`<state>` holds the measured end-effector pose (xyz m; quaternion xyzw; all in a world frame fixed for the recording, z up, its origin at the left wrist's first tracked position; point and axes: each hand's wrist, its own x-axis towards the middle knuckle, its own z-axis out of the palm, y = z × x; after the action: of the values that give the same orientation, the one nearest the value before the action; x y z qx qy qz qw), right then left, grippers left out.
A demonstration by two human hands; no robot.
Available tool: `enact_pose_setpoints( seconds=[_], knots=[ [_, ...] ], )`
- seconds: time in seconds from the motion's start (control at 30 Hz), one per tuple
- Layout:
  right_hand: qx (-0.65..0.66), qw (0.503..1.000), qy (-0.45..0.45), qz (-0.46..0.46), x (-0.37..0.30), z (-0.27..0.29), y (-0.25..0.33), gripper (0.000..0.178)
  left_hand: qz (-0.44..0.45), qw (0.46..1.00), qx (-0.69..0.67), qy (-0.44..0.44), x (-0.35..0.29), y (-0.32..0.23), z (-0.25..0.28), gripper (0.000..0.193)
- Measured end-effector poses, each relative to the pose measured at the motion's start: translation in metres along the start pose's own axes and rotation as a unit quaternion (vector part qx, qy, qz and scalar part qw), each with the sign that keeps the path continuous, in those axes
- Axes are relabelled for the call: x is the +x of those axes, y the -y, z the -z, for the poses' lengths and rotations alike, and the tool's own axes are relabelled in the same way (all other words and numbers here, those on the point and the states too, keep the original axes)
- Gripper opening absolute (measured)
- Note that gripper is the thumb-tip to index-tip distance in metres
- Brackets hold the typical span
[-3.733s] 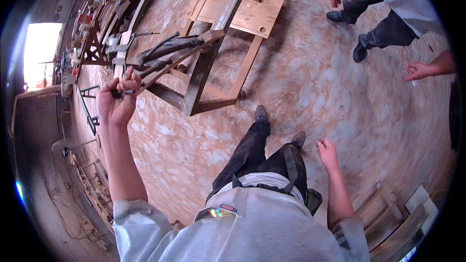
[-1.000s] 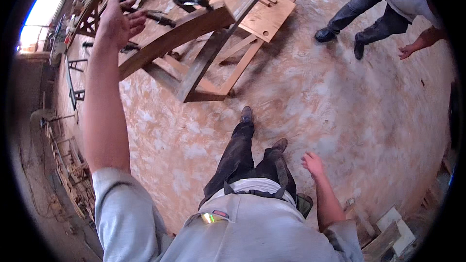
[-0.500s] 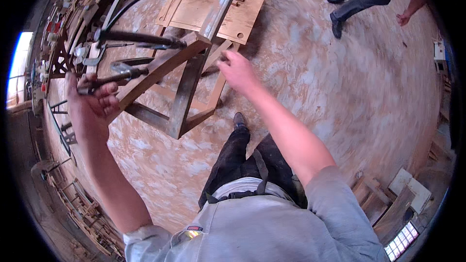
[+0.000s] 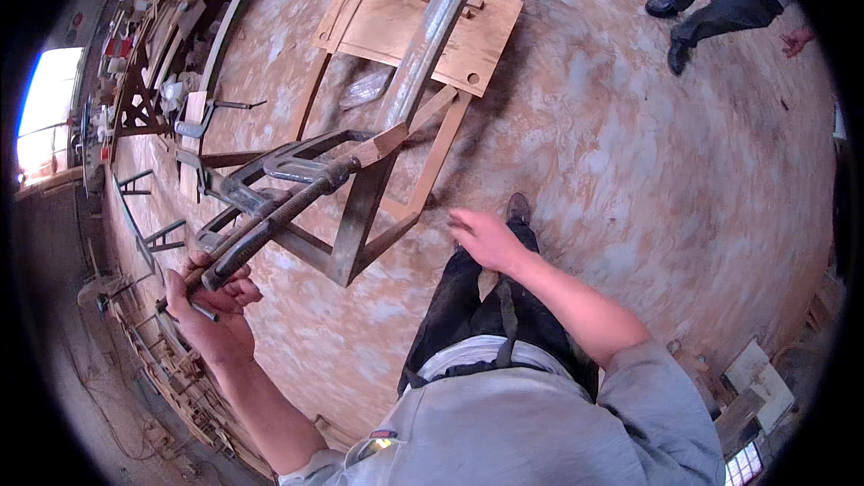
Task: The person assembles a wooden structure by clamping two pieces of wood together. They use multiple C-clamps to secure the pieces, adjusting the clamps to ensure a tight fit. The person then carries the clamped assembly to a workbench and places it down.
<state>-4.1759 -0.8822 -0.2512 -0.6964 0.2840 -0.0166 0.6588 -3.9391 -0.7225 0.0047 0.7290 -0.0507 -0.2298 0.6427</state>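
My left hand is closed around the lower end of a dark metal screw clamp, by its thin crossbar handle. The clamp lies along a wooden strip, whose bare end shows beyond the clamp head. Both rest over a dark metal frame stand with a long steel bar running away from me. More clamp parts overlap behind, and I cannot tell which belong together. My right hand hovers in front of my thighs, apart from the stand, fingers loosely stretched and nothing visible in them.
Beyond the stand, a flat wooden panel with a round hole lies on a wooden frame. Another clamp hangs at the left, near piled timber. Another person's legs stand at the far right. Boards lie at the lower right.
My left hand has come lower and nearer with the clamp, which now lies along the strip. My right hand has drawn back from the strip's end toward my legs. The view has shifted.
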Motion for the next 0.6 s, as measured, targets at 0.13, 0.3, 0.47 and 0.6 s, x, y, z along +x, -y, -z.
enact_pose_setpoints(
  seconds=[0.13, 0.3, 0.47, 0.6],
  knots=[
    [-0.065, 0.991, 0.078, -0.089, -0.034, 0.0, -0.035, 0.03, 0.003, 0.998, -0.006, -0.06, -0.011, 0.0, -0.011, 0.042],
    [-0.027, 0.997, 0.043, -0.057, -0.003, 0.016, -0.01, 0.03, 0.001, 1.0, -0.022, 0.008, -0.008, 0.007, 0.002, 0.037],
    [0.247, 0.96, 0.093, -0.095, 0.069, 0.025, 0.062, 0.031, 0.051, 0.984, 0.008, -0.169, -0.038, -0.008, -0.021, 0.03],
    [0.379, 0.91, 0.034, -0.164, 0.082, 0.001, 0.108, 0.061, 0.097, 0.993, -0.058, -0.04, -0.059, -0.003, -0.011, 0.029]
  ],
)
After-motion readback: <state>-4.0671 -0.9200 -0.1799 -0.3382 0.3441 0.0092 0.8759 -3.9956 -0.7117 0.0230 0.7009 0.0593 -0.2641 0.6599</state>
